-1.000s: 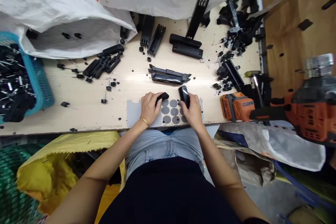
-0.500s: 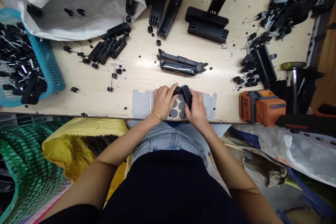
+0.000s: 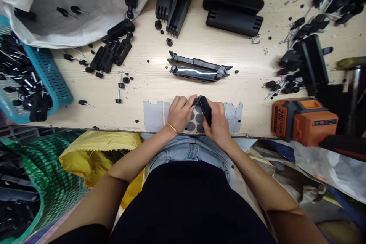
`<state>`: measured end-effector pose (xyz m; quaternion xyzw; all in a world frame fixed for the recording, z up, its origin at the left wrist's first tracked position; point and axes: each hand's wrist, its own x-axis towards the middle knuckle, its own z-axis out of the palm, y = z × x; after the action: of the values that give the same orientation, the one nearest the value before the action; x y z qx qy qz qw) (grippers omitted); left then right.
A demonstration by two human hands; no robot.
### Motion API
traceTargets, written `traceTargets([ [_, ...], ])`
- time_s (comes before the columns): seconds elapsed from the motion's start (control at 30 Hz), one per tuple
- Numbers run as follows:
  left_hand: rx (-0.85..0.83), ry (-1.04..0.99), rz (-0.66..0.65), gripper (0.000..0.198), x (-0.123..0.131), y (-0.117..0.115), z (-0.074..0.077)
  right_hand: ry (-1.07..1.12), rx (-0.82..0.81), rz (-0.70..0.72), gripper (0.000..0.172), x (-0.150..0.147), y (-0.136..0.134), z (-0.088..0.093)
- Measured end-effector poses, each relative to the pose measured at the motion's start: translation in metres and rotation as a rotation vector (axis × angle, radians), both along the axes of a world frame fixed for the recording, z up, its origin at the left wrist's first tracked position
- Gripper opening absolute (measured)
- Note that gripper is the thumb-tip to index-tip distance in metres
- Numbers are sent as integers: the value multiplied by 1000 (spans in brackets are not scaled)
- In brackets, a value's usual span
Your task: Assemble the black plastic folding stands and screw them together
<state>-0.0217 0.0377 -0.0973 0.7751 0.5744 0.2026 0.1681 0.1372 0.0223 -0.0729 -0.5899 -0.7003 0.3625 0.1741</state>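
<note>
My left hand point(image 3: 179, 112) and my right hand point(image 3: 217, 119) meet over a grey sheet point(image 3: 153, 116) of round pads at the near edge of the wooden table point(image 3: 251, 68). My right hand is closed around a short black plastic part point(image 3: 205, 109). The left hand's fingers pinch a small black piece point(image 3: 196, 101) against the top end of that part. Just beyond the hands lies a long black plastic assembly point(image 3: 198, 71).
A blue basket point(image 3: 48, 84) of black-headed pins stands at the left, under a white sack point(image 3: 71, 26). Black plastic pieces point(image 3: 233, 11) lie at the back, loose pins point(image 3: 118, 93) to the left. An orange battery point(image 3: 303, 120) sits at the right. Yellow and green sacks point(image 3: 94, 152) lie below.
My hands have come together: the left hand brought its small black piece to the part in the right hand. The view has tipped down and closer to the table.
</note>
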Motion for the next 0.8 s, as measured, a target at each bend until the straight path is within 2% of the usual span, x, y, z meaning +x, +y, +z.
traceTargets([
  [0.1, 34, -3, 109, 39, 9, -3, 0, -20, 4, -32, 60, 0, 1, -1],
  [0.17, 18, -3, 124, 40, 10, 0, 0, -18, 10, -41, 60, 0, 1, -2],
  [0.33, 32, 1, -121, 41, -1, 11, -2, 12, 64, -25, 60, 0, 1, -4],
  [0.5, 78, -12, 31, 39, 7, 7, -4, -15, 85, -67, 62, -2, -3, -6],
  [0.57, 85, -23, -28, 38, 4, 10, -4, -23, 75, -53, 63, -3, -4, -4],
  [0.7, 103, -96, -247, 34, -5, 21, -5, -67, 38, -30, 64, -2, -7, -1],
  [0.73, 110, -120, -247, 33, -4, 21, -6, -84, 29, -34, 65, -2, -7, 0],
  [0.8, 118, -155, -150, 33, 2, 17, -7, -114, 11, -45, 65, -2, -7, 2],
])
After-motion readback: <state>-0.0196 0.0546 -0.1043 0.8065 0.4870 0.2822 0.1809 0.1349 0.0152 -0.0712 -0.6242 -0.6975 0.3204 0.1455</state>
